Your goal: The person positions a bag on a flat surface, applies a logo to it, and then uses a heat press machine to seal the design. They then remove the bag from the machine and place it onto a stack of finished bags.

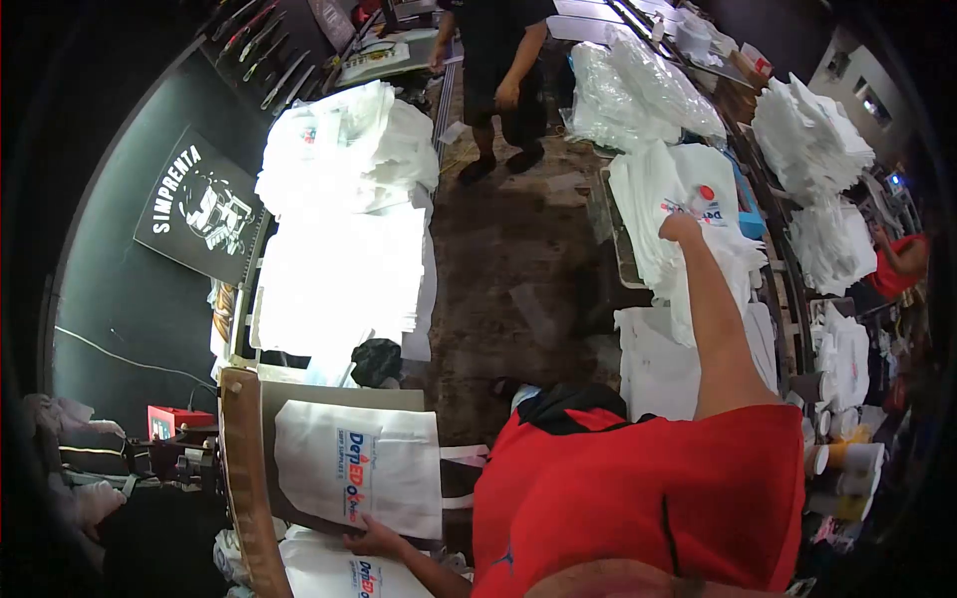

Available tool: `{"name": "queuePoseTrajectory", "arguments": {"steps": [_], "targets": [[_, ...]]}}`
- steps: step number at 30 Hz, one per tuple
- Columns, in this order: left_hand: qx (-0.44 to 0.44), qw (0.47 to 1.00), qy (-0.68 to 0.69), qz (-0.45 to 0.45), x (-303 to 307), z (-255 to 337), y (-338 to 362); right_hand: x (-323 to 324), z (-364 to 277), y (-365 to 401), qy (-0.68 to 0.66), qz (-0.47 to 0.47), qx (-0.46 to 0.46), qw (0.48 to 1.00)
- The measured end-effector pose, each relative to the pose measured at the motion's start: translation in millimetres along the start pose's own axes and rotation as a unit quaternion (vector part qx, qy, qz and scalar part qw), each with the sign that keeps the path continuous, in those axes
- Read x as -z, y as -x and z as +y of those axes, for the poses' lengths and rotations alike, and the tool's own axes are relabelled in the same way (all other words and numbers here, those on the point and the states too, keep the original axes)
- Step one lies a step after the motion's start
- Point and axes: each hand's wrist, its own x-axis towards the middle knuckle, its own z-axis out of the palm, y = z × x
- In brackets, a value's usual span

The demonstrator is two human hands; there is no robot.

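A white tote bag [309, 463] with blue and red print lies flat on a dark board at lower left, its straps toward my body. My left hand [374, 539] is at this bag's near edge, fingers apart and touching the fabric. Just below is a second printed tote bag [324, 570], partly out of view. On the right, my arm stretches forward to a pile of white tote bags [648, 194]. My right hand [682, 229] is closed on the edge of a printed tote bag [713, 184] on top; its fingertips are partly hidden.
Brightly lit white fabric stacks [339, 269] line the left side. Plastic-wrapped white bundles [638, 90] lie at the back right. Another person [503, 70] stands in the aisle ahead; a person in red [902, 264] is at far right. A red device [174, 421] sits at left.
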Motion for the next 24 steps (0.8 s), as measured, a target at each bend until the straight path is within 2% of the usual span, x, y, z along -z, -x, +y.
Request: {"name": "queuePoseTrajectory", "arguments": {"steps": [2,3,4,5,6,7,8,10,11,13,14,15,16,17,19,22,24], "targets": [[-0.170,0.984,-0.054,0.020,3,12,1,-11,17,-20,-0.020,0.055,0.007,0.998],[-0.208,0.976,0.046,0.038,-23,6,8,-26,43,-43,0.010,0.075,0.029,0.997],[-0.259,0.963,0.070,-0.036,-21,24,15,-25,34,-46,0.050,0.090,0.072,0.992],[-0.287,0.947,0.065,-0.129,-37,15,22,-28,33,-39,0.056,0.143,0.027,0.988],[-0.289,0.953,-0.029,-0.084,-53,20,41,-21,26,-43,0.028,0.093,0.056,0.994],[-0.345,0.915,0.136,-0.159,-11,83,27,-5,-10,-27,0.010,0.134,0.038,0.990],[-0.299,0.936,0.050,-0.178,-6,97,34,7,-49,-4,-0.014,0.176,0.017,0.984],[-0.288,0.938,0.011,-0.190,5,108,41,-4,-133,36,-0.117,0.283,0.189,0.933],[-0.224,0.951,-0.036,-0.208,0,106,52,-1,-186,105,-0.195,0.249,0.296,0.901],[-0.208,0.946,-0.100,-0.226,1,109,54,-3,-285,236,-0.311,0.147,0.475,0.810],[-0.203,0.948,-0.105,-0.222,2,111,55,-25,-322,271,-0.349,0.073,0.571,0.739],[-0.189,0.950,-0.113,-0.219,2,111,55,-39,-353,315,-0.311,0.012,0.644,0.699],[-0.188,0.953,-0.101,-0.217,1,111,56,-72,-385,341,-0.279,0.029,0.732,0.620],[-0.187,0.954,-0.088,-0.216,1,109,58,-96,-407,375,-0.253,-0.013,0.755,0.605],[-0.177,0.960,-0.079,-0.202,-5,104,60,-121,-448,419,-0.163,0.015,0.847,0.506],[-0.163,0.970,-0.035,-0.176,-13,95,62,-180,-497,423,-0.057,0.122,0.837,0.530],[-0.144,0.976,-0.003,-0.161,-14,94,63,-185,-506,415,-0.034,0.146,0.845,0.513]]}}
